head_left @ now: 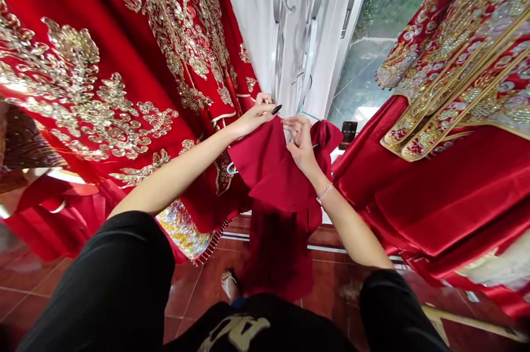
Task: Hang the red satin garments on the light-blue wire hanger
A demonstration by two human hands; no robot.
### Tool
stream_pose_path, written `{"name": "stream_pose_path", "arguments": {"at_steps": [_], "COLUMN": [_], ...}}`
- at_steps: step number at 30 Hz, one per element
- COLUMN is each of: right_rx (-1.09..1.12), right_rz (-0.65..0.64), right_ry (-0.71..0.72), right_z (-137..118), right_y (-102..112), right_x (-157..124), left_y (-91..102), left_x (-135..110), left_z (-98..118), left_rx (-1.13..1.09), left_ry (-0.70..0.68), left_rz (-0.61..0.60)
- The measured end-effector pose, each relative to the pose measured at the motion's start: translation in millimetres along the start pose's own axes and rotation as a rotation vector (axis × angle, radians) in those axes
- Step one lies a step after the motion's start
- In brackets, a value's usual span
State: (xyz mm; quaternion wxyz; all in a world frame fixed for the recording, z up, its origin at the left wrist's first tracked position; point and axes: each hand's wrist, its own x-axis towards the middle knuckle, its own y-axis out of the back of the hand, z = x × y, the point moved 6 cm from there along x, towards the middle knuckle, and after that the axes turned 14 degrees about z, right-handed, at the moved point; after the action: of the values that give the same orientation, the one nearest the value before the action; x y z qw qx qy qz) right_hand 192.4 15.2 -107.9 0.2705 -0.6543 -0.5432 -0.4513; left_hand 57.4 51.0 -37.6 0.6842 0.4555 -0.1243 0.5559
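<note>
- Right hand point(301, 142) is pinching a plain red satin garment point(269, 175); fingertips are closed together on the fabric near its top edge.
- Left hand point(254, 117) is lying along the garment's upper edge, fingers curled, with a black-nailed fingertip point(276, 109) standing off to the side. Cannot tell if it is gripping cloth.
- Garment is hanging in front of the person, between both forearms, its lower part dropping toward the floor.
- A teal hanger point(308, 114) is sitting inside the garment, with its metal hook point(307, 85) rising just above the hands and a teal end point(232, 169) showing at the left.
- A thin bracelet point(325, 193) is circling the right wrist.
- Gold-embroidered red gowns are hanging on both sides: one point(83, 92) left of the hands, one point(455, 64) right.
- A white curtain point(248, 9) is hanging behind the hands, beside a window point(372, 20).
- A phone point(349, 134) is standing upright near the window, right of the hands.
- Red-brown floor tiles point(199, 280) are showing below, with a sandaled foot point(229, 280) and black shorts point(103, 285) in view.
</note>
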Motion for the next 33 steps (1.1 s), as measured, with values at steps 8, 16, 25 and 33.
{"name": "stream_pose_path", "arguments": {"at_steps": [8,16,25,33], "right_rx": [-0.276,-0.389,0.101,-0.285], "right_rz": [-0.268,-0.332,0.097,0.665], "right_ry": [0.149,0.400,0.055,-0.070], "right_z": [-17,-30,-19,-15], "right_y": [-11,-19,9,97], "right_x": [-7,-18,-11,-4], "left_y": [26.3,44.1,0.1,9.6], "left_x": [-42,-50,-4,-62], "left_z": [19,17,6,34], "left_rx": [-0.160,-0.192,-0.003,0.416], "left_ry": [-0.086,-0.013,-0.105,-0.115], "left_rz": [0.150,0.158,-0.048,0.186]}}
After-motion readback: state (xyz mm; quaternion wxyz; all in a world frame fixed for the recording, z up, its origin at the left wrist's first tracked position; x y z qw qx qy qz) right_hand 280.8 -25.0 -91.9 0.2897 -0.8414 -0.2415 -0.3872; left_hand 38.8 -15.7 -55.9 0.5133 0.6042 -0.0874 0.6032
